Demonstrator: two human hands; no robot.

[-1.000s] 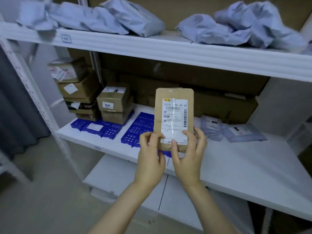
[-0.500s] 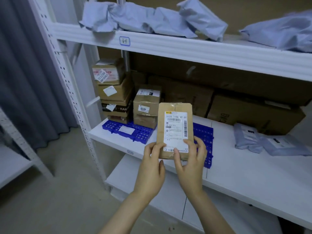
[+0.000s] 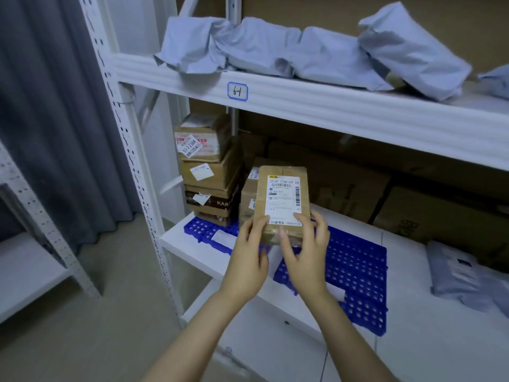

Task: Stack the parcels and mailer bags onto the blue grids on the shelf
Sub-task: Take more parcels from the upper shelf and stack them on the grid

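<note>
A small brown parcel (image 3: 282,199) with a white shipping label is held upright in front of the middle shelf. My left hand (image 3: 249,257) grips its lower left edge and my right hand (image 3: 307,255) grips its lower right edge. Below and behind it lie two blue grids: the left grid (image 3: 205,230) carries a tall stack of cardboard boxes (image 3: 208,166) and a shorter stack (image 3: 248,194) partly hidden by the parcel. The right grid (image 3: 355,274) is bare. Grey mailer bags (image 3: 462,274) lie on the shelf at the far right.
The top shelf (image 3: 316,106), labelled 6-1, holds several grey mailer bags (image 3: 303,51). Large flat cardboard boxes (image 3: 358,188) lean along the back. The white upright post (image 3: 129,150) stands at the left, with a grey curtain (image 3: 46,106) and another shelf unit (image 3: 24,271) beyond.
My view has swung left and nearer to the shelf. The parcel, still in both hands, now sits over the gap between the two blue grids, in front of the shorter box stack.
</note>
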